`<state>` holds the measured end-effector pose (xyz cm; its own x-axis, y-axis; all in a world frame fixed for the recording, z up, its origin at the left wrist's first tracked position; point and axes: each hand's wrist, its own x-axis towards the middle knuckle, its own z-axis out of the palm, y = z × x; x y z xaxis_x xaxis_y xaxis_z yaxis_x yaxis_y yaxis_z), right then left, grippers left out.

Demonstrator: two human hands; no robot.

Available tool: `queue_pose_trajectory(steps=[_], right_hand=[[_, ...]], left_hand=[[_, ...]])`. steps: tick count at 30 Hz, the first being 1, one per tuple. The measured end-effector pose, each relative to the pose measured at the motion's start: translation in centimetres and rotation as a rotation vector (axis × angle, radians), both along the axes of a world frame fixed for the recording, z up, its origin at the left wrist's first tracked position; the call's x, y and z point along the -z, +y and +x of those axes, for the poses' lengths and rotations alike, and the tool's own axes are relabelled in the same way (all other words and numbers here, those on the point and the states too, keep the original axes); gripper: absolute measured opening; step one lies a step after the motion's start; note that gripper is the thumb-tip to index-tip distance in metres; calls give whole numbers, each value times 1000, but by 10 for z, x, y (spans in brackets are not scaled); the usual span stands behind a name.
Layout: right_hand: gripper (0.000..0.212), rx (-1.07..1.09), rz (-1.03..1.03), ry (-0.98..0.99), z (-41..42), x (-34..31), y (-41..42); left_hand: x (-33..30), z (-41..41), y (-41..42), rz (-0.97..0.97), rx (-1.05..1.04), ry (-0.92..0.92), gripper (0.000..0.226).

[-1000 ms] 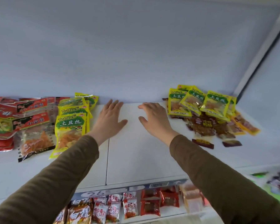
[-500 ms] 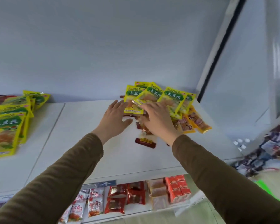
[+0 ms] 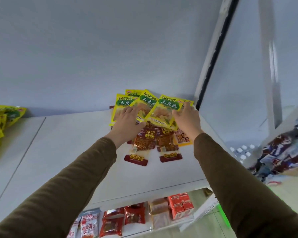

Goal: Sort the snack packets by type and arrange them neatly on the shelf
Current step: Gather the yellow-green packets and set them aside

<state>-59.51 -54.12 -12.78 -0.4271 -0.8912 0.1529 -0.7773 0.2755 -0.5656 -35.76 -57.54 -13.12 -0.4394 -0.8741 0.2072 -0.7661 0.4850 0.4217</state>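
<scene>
Both hands are on the mixed pile of packets at the back right corner of the shelf. The left hand lies flat, fingers spread, on the left yellow packet; it presses down and does not pinch anything. The right hand is also spread, at the right edge of the pile, its fingers touching the right yellow packet; whether it grips an edge I cannot tell.

The yellow packets lie fanned on top of the pile, their long sides running from the person toward the back wall, each a little tilted. Under them and nearer to the person are the red-brown packets. So the yellow ones lie directly under and just beyond the fingers, between the two hands.

A second group of yellow packets is well apart, far to the left. In my judgement the left hand is nearer to it, so the yellow ones should travel leftward.
</scene>
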Motion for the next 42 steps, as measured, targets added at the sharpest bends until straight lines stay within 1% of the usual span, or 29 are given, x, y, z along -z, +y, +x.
queue_pose_trajectory(steps=[3, 5, 7, 10, 12, 16, 18, 23, 25, 26, 27, 28, 30, 31, 32, 33, 34, 36, 37, 38, 39, 42], right_hand=[[71, 83, 63, -158, -18, 4, -9], [76, 98, 95, -258, -21, 6, -16], [80, 102, 100, -299, -21, 7, -23], [81, 115, 71, -370, -23, 8, -32], [76, 123, 38, -455, -26, 8, -35], [62, 113, -65, -657, -28, 4, -44], [63, 85, -52, -725, -27, 4, -48], [69, 53, 15, -792, -29, 6, -51], [68, 41, -18, -873, -26, 5, -53], [69, 53, -67, -915, -23, 4, -54], [71, 79, -129, -961, -21, 4, -56], [80, 108, -187, -1012, -18, 3, -58], [107, 140, -242, -1149, -12, 2, -60], [113, 126, -237, -1202, -9, 2, -62], [113, 105, -221, -1223, -6, 2, -63], [106, 91, -196, -1219, -3, 2, -63], [92, 83, -186, -1201, -1, 3, -64], [55, 68, -241, -1150, -1, 3, -64], [42, 50, -272, -1132, -4, 3, -64], [37, 37, -295, -1121, -8, 2, -63], [36, 30, -317, -1119, -12, -1, -61], [37, 11, -417, -1106, -26, -10, -53]], left_hand=[[1, -21, -8, 0, 30, 0, 58], [1, -36, -15, 9, 51, -24, 61], [4, -49, -23, 8, 71, -81, 67], [13, -62, -29, 45, 66, -167, 71], [21, -68, -31, 48, 53, -202, 70], [30, -74, -36, 14, 12, -165, 70], [33, -76, -37, 2, -10, -153, 70], [40, -77, -36, 2, -45, -139, 71], [41, -78, -36, 4, -44, -136, 71], [42, -78, -36, 6, -43, -130, 71], [42, -78, -36, 8, -43, -120, 71], [42, -79, -36, 11, -44, -106, 71], [43, -80, -36, 17, -46, -80, 72], [44, -81, -35, 21, -46, -71, 72], [44, -83, -35, 23, -44, -65, 72], [44, -84, -34, 23, -42, -63, 72], [44, -84, -34, 20, -39, -62, 72], [41, -84, -34, 17, -21, -40, 72], [40, -82, -35, 14, -7, -7, 73], [38, -79, -35, 11, 8, 49, 74], [35, -76, -35, 14, 21, 125, 75], [25, -65, -34, 105, 24, 361, 81]])
